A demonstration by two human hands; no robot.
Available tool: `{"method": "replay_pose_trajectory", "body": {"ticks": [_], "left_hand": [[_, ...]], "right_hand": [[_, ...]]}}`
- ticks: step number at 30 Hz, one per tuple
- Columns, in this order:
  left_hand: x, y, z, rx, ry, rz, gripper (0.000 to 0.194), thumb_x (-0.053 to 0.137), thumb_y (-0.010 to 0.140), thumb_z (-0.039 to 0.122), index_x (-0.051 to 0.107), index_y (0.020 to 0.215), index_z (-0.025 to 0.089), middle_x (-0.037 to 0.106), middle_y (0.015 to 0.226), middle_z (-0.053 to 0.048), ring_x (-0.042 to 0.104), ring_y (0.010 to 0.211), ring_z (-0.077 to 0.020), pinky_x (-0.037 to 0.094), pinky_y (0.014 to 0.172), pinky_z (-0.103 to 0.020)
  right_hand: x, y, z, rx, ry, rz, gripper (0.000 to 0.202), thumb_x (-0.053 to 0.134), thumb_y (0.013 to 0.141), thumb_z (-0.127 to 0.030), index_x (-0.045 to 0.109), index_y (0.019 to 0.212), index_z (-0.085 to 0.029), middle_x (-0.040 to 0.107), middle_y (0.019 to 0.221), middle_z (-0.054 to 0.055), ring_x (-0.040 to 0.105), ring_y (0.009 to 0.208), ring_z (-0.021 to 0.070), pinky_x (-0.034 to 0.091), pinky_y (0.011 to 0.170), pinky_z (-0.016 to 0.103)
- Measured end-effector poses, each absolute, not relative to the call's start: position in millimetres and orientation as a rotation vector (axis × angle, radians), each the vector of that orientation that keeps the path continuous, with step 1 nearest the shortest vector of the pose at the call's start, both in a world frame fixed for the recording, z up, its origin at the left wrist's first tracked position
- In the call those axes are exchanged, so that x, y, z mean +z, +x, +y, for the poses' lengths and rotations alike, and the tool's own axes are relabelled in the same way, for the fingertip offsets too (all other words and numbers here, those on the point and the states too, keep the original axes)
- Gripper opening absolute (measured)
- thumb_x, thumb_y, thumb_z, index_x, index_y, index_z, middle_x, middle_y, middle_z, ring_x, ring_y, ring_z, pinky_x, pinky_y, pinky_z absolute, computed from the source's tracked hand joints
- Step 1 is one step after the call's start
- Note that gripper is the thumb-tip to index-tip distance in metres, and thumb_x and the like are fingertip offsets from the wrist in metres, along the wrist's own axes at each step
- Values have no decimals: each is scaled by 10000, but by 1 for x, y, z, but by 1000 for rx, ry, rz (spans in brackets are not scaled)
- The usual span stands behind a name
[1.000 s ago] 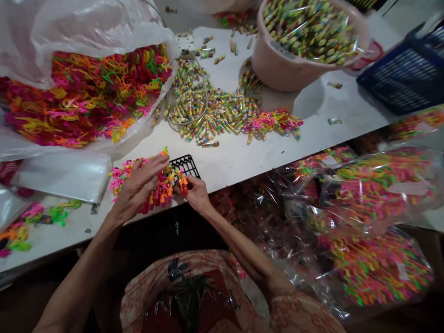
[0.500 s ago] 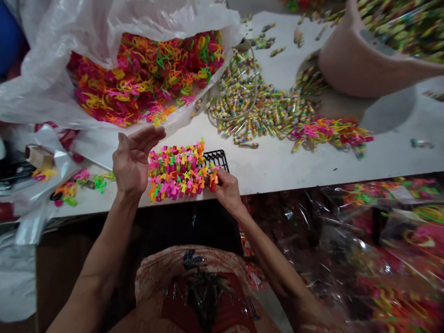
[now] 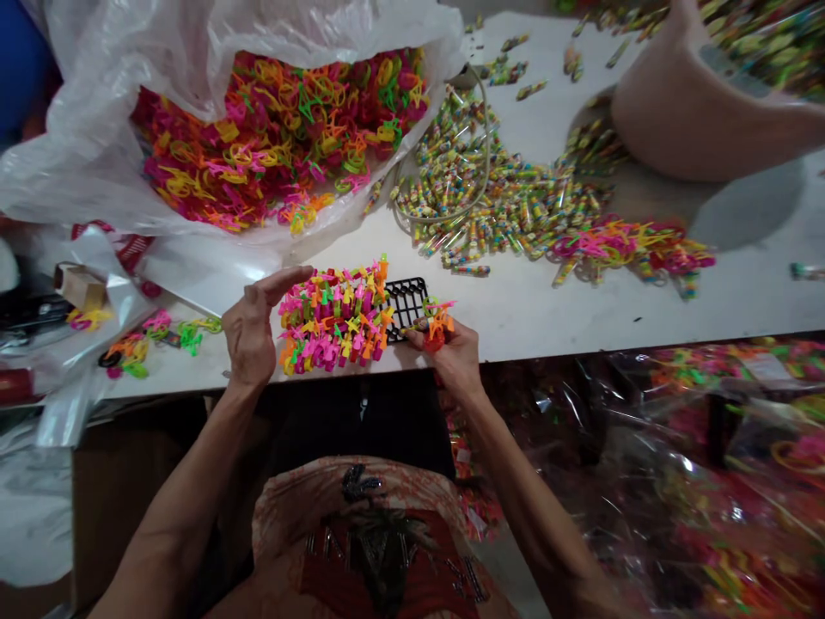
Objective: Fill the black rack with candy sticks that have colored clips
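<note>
A black slotted rack (image 3: 407, 301) lies near the table's front edge. Rows of small pink, orange, yellow and green plastic pieces (image 3: 335, 318) cover its left and middle part; the slots at its right end show bare. My left hand (image 3: 251, 335) is at the left end of the rows, fingers extended beside them and holding nothing that I can see. Over the rack's right end, my right hand (image 3: 456, 348) pinches a few small orange, red and green plastic pieces (image 3: 439, 325).
An open plastic bag (image 3: 83, 163) full of colourful pieces fills the back left. Behind the rack, small wrapped tubes (image 3: 516, 206) are heaped around a wire ring. A pink scoop-shaped container (image 3: 683, 120) stands back right. Loose pieces (image 3: 186, 335) lie left of my left hand.
My right hand has moved right, away from the rows, with pieces in its fingers, and more bare rack shows. My left hand has lowered, its fingers now closer to the rows.
</note>
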State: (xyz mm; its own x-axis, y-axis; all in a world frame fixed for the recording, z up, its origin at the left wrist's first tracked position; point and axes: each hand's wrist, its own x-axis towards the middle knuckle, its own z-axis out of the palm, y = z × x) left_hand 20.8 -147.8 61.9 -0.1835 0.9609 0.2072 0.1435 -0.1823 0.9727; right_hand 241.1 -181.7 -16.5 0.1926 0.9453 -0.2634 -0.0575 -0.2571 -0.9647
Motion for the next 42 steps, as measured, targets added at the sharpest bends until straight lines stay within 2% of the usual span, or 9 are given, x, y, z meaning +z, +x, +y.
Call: {"method": "replay_pose_trajectory", "body": {"ticks": [4, 9, 14, 18, 24, 28, 33, 36, 42], "left_hand": [[62, 14, -157, 1360, 1495, 1381, 532, 356, 932, 585, 721, 1009, 206, 743, 1059, -78, 665, 1078, -233, 468, 1032, -449], [54, -1, -179, 907, 2183, 1627, 278, 537, 875, 383, 652, 1103, 276, 692, 1214, -38, 581, 1221, -241, 301, 1135, -514], [32, 4, -204, 785, 2435, 1820, 320, 575, 829, 270, 596, 1148, 261, 644, 1276, -83, 541, 1256, -275, 270, 1120, -540], [25, 10, -204, 760, 2396, 1874, 410, 570, 827, 282, 546, 1234, 246, 621, 1308, -105, 510, 1285, -286, 247, 1123, -536], [27, 17, -199, 726, 2291, 1896, 418, 553, 790, 236, 548, 1207, 219, 640, 1274, -112, 521, 1254, -289, 276, 1099, -518], [28, 19, -199, 780, 2272, 1887, 446, 559, 762, 201, 555, 1208, 218, 624, 1305, -110, 510, 1264, -290, 242, 1115, -522], [22, 21, -194, 871, 2260, 1940, 331, 597, 822, 282, 612, 1151, 251, 629, 1297, -95, 508, 1271, -289, 206, 1125, -533], [18, 25, -191, 971, 2204, 1952, 251, 579, 846, 251, 640, 1089, 252, 655, 1244, -84, 537, 1238, -262, 242, 1114, -518], [23, 27, -185, 1047, 2212, 1939, 240, 629, 839, 305, 654, 1072, 252, 683, 1155, -60, 575, 1146, -254, 235, 1111, -531]], "right_hand": [[-20, 243, -186, 1264, -1462, -908, 292, 775, 595, -418, 598, 658, -193, 589, 593, -29, 536, 552, 122, 470, 556, 271], [-24, 245, -190, 1258, -1487, -864, 300, 788, 566, -405, 603, 660, -190, 587, 605, -29, 531, 561, 119, 456, 554, 262], [-27, 243, -193, 1261, -1499, -832, 307, 803, 544, -396, 610, 652, -183, 588, 603, -29, 518, 556, 112, 444, 552, 257], [-26, 239, -194, 1272, -1500, -854, 305, 795, 557, -409, 608, 649, -186, 576, 591, -33, 509, 550, 113, 445, 547, 260], [-24, 238, -195, 1245, -1559, -879, 291, 786, 571, -403, 631, 682, -184, 584, 611, -29, 501, 560, 110, 449, 560, 260], [-30, 237, -196, 1237, -1567, -890, 314, 784, 563, -416, 623, 690, -179, 597, 632, -27, 516, 576, 114, 456, 578, 265], [-35, 237, -197, 1222, -1575, -930, 316, 768, 566, -420, 625, 698, -171, 603, 639, -29, 512, 584, 113, 442, 584, 261], [-33, 236, -198, 1220, -1590, -934, 295, 762, 574, -402, 624, 697, -172, 601, 640, -30, 513, 589, 113, 441, 588, 259], [-32, 237, -191, 1230, -1574, -846, 317, 781, 567, -396, 628, 723, -167, 603, 642, -31, 514, 587, 110, 449, 593, 261]]}}
